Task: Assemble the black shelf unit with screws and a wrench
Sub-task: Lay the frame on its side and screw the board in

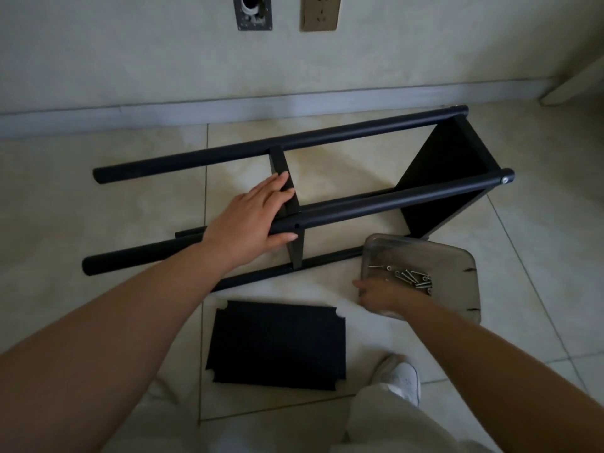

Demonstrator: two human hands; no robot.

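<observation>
Your step at this moment looked like fetching a screw for the middle shelf panel [285, 188], judging by the bare hole [296, 225] in the near upper post [376, 202] right beside it. To do that well, you needed to pick out one screw cleanly, keep the panel square between the posts, and line its edge up with that hole before letting go.

The black shelf unit [327, 178] lay on its side on the tiled floor [130, 207], its end panel [438, 178] already fixed, with a bolt head [505, 180] showing at the post's tip. A loose shelf panel [276, 341] lay flat nearer you.

Your left hand [251, 220] reached forward, fingers fairly straight over the middle panel, thumb under the post, steadying rather than clenching. Your right hand [379, 294] dipped into the clear plastic tray [457, 266], beside the pile of screws [410, 277]; I cannot tell whether its fingers had pinched one. No wrench was in view.
</observation>
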